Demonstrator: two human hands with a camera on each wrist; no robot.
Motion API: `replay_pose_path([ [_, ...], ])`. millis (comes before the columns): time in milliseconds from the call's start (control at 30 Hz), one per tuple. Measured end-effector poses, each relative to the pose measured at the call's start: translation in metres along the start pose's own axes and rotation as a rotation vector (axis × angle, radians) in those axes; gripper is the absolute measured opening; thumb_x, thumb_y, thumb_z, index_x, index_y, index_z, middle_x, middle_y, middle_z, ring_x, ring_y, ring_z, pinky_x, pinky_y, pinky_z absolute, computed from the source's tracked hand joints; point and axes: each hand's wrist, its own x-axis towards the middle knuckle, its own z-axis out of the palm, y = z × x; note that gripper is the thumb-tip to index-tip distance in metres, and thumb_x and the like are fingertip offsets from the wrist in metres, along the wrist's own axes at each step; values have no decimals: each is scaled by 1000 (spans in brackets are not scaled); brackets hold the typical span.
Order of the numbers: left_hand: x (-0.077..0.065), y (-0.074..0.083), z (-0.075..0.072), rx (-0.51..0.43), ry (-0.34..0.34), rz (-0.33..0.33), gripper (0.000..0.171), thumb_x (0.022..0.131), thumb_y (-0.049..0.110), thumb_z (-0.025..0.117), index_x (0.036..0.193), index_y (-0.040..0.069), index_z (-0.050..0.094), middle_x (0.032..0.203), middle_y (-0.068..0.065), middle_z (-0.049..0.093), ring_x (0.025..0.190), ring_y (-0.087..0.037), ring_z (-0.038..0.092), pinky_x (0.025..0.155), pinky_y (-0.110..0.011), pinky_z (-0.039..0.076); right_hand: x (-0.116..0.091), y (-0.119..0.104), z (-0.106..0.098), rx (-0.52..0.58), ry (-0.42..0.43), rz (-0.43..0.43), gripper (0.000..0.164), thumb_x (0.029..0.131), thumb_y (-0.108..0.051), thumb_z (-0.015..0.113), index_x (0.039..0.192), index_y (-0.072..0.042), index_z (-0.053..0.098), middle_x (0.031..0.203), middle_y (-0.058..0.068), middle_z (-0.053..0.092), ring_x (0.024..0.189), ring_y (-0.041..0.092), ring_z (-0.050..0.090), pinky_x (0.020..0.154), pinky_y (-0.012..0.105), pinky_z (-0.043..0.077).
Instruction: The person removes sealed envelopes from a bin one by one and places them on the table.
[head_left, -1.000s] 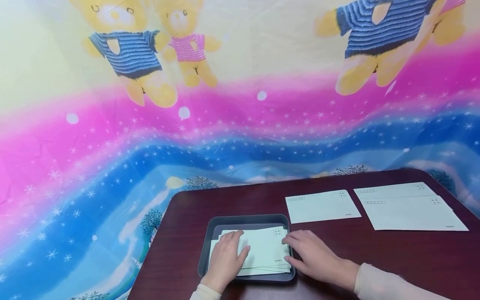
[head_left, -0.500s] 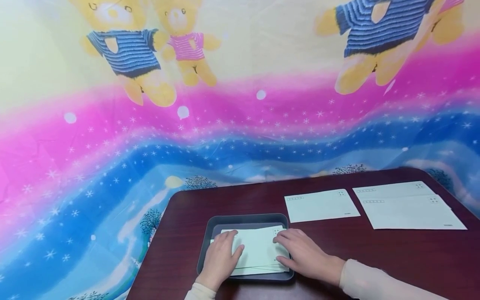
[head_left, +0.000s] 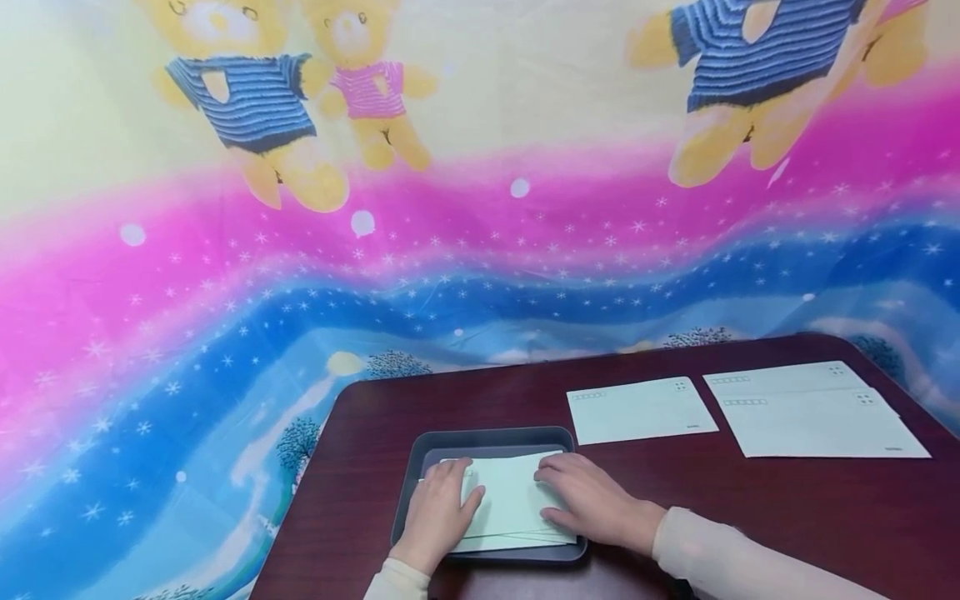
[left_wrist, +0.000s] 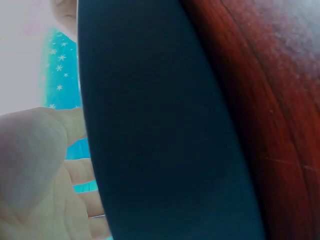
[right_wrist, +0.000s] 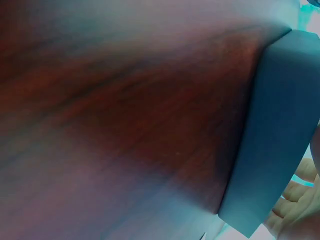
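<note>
A dark grey shallow tray [head_left: 487,434] holds a slightly uneven stack of pale envelopes [head_left: 506,504]. My left hand [head_left: 437,514] lies over the stack's left part, fingers fairly straight and thumb apart. On the other side, my right hand [head_left: 596,500] reaches over the tray's right rim, fingertips on or just above the envelopes. Whether they press cannot be seen. Tray wall [left_wrist: 165,120] fills much of the left wrist view and hides the left fingertips. In the right wrist view, fingers [right_wrist: 295,191] extend behind the tray wall [right_wrist: 277,120].
One envelope [head_left: 641,412] lies flat on the dark red wooden table [head_left: 465,404] behind the tray. Farther right, overlapping envelopes [head_left: 828,425] lie near the table's edge. A curtain [head_left: 480,208] printed with bears hangs behind.
My right hand has moved left, from the tray's right rim to over the envelopes. My left hand has shifted slightly left. The tray stays nearly in place.
</note>
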Motion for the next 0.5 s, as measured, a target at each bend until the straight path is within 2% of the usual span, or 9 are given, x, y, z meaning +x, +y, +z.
replay_pose_path([
  [233, 5, -2, 1, 0, -13, -7, 42, 85, 36, 63, 117, 8, 63, 111, -10, 65, 106, -29, 58, 82, -48, 49, 15, 3, 3, 41, -40, 41, 48, 80, -36, 68, 117, -5, 63, 119, 8, 60, 115, 23, 52, 95, 38, 44],
  [500, 6, -3, 2, 13, -32, -27, 44, 85, 38, 62, 117, 9, 64, 112, -10, 65, 106, -29, 57, 83, -48, 48, 20, 5, 10, -1, -133, 33, 57, 77, -43, 70, 122, -9, 60, 128, 16, 56, 121, 32, 48, 101, 46, 37],
])
